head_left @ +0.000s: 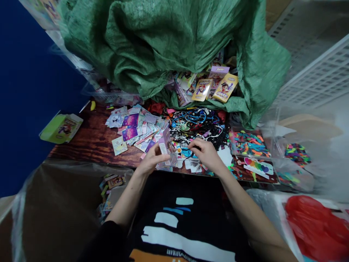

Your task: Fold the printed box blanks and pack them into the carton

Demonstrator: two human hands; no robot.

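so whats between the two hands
In the head view, a clear plastic sleeve holding a pale printed card stands between the left hand and the right hand, nearer the left, before loose printed paper scraps.

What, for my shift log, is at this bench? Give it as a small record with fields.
left hand: holds a clear packet
right hand: beside the packet, above tangled cords
left of hands: loose cards
behind: green sack, yellow packets
right side: white crate, red bag
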